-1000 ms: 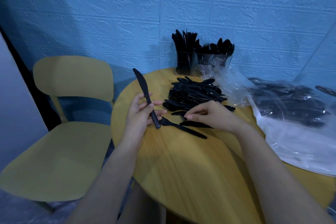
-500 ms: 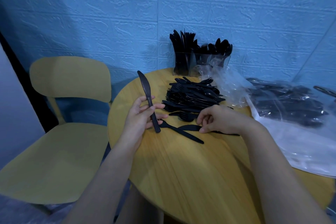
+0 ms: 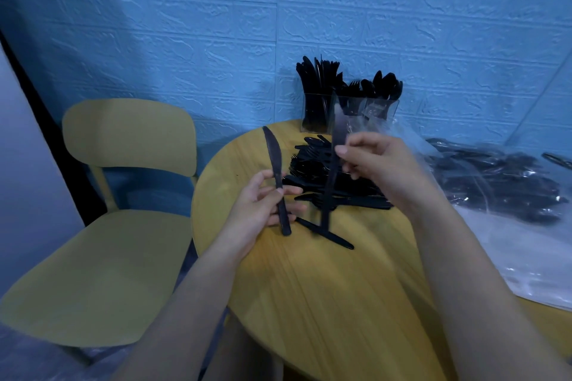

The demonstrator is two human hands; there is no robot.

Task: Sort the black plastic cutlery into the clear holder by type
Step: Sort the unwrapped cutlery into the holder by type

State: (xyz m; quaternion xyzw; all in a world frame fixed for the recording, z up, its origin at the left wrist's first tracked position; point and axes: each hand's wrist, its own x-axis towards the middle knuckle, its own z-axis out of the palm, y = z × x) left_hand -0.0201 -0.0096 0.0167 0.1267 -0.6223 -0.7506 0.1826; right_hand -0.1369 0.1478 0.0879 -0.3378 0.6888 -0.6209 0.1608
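Observation:
My left hand [image 3: 260,210] grips a black plastic knife [image 3: 276,175] by its handle, blade pointing up. My right hand [image 3: 380,170] pinches a second black knife [image 3: 330,182] near its blade, lifted above the table and blurred, hanging almost upright. A pile of loose black cutlery [image 3: 322,176] lies behind both hands, and one more black piece [image 3: 328,233] lies on the wood in front of it. The clear holder [image 3: 349,111] stands at the table's far edge against the wall, with knives in its left compartment and forks and spoons in the others.
The round wooden table [image 3: 325,303] ends close to my body. Clear plastic bags [image 3: 501,195] holding more black cutlery cover its right side. A yellow chair [image 3: 102,244] stands left of the table. A blue textured wall is behind.
My right hand has picked a knife up off the table and raised it upright toward my left hand. My left hand keeps holding its knife in about the same place.

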